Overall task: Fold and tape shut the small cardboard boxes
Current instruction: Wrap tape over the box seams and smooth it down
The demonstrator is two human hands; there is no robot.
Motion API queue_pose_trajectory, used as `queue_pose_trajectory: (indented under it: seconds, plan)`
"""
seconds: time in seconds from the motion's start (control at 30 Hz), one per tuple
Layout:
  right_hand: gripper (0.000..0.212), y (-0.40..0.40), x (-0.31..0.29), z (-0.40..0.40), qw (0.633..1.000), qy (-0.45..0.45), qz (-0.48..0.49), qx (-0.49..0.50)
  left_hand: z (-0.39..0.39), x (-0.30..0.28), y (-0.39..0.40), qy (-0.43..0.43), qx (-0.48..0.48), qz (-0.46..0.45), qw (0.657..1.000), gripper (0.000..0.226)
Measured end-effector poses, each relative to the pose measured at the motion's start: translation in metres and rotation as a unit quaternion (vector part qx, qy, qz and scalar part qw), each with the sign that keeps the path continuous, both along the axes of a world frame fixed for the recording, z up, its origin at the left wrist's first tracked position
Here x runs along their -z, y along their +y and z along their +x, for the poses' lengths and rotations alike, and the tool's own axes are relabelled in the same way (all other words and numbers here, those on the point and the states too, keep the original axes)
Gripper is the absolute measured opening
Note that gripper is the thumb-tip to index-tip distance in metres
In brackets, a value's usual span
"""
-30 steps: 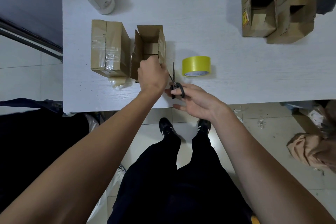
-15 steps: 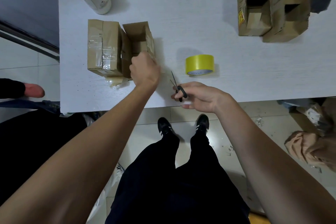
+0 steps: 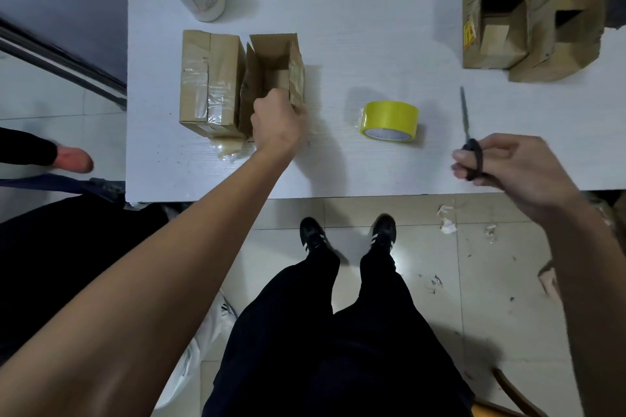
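- While I stand at the white table point(image 3: 355, 27), my left hand point(image 3: 276, 123) is curled into a fist on the near end of the open box point(image 3: 274, 68), gripping its edge at left of centre in the frame.
- My right hand point(image 3: 508, 169), at the right edge, has its fingers bent through the black handles of the scissors point(image 3: 466, 132), blades closed and pointing away from me.
- Between my hands sits the yellow tape roll point(image 3: 389, 118), apart from both.
- Touching the open box's left side lies the taped box point(image 3: 210, 85).
- At upper right stand two more open boxes point(image 3: 528, 24), well away from either hand.
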State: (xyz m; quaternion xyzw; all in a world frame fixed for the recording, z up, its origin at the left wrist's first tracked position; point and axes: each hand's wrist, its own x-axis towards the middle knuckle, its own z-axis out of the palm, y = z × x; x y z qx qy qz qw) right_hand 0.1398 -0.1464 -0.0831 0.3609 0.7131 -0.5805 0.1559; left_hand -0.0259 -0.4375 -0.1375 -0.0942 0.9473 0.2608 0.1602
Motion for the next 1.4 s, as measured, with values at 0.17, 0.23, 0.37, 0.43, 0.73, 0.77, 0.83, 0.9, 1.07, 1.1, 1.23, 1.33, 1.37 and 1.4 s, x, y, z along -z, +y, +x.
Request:
queue_pose_trajectory:
  seconds: [0.17, 0.23, 0.37, 0.43, 0.73, 0.77, 0.83, 0.9, 1.07, 1.1, 1.23, 1.33, 1.37, 1.4]
  plan:
    - [0.035, 0.023, 0.062, -0.016, 0.923, -0.116, 0.347, -0.119, 0.0, 0.0, -0.003, 0.003, 0.007, 0.016, 1.0, 0.021]
    - [0.047, 0.022, 0.078, -0.023, 0.875, -0.133, 0.424, -0.191, -0.001, 0.001, -0.005, 0.004, 0.012, 0.026, 1.0, 0.021]
    - [0.036, 0.025, 0.081, -0.043, 0.934, -0.187, 0.263, -0.154, -0.003, -0.002, -0.008, 0.0, 0.029, 0.048, 0.998, 0.025]
    - [0.019, 0.028, 0.067, -0.053, 0.953, -0.212, 0.188, -0.107, -0.004, -0.004, -0.008, -0.002, 0.037, 0.049, 0.998, 0.021]
    - [0.048, -0.115, 0.025, -0.127, 0.835, 0.2, 0.301, -0.414, 0.002, -0.015, -0.008, 0.02, 0.073, 0.053, 0.996, 0.025]
    - [0.048, -0.124, 0.027, -0.138, 0.812, 0.167, 0.3, -0.472, 0.003, -0.017, -0.009, 0.025, 0.082, 0.05, 0.995, 0.03]
    - [0.041, -0.13, 0.036, -0.159, 0.783, 0.084, 0.296, -0.54, 0.004, -0.019, -0.011, 0.028, 0.086, 0.041, 0.995, 0.032]
    - [0.025, -0.127, 0.043, -0.173, 0.803, 0.028, 0.248, -0.542, 0.005, -0.018, -0.012, 0.026, 0.085, 0.036, 0.995, 0.026]
    - [0.018, -0.121, 0.051, -0.18, 0.823, 0.027, 0.218, -0.524, 0.006, -0.017, -0.008, 0.044, 0.107, 0.005, 0.993, 0.01]
    - [0.017, -0.12, 0.052, -0.179, 0.82, 0.029, 0.229, -0.524, 0.006, -0.017, -0.006, 0.049, 0.116, -0.011, 0.992, 0.01]
    - [0.018, -0.118, 0.056, -0.172, 0.803, 0.043, 0.264, -0.532, 0.011, -0.014, -0.001, 0.051, 0.146, -0.058, 0.986, 0.006]
    - [0.017, -0.119, 0.06, -0.166, 0.778, 0.061, 0.314, -0.54, 0.016, -0.016, 0.006, 0.049, 0.166, -0.095, 0.98, 0.016]
    - [0.017, -0.119, 0.061, -0.165, 0.766, 0.066, 0.333, -0.547, 0.019, -0.018, 0.008, 0.044, 0.173, -0.109, 0.978, 0.019]
    - [0.019, -0.12, 0.061, -0.163, 0.753, 0.071, 0.351, -0.552, 0.022, -0.019, 0.011, 0.043, 0.179, -0.121, 0.975, 0.023]
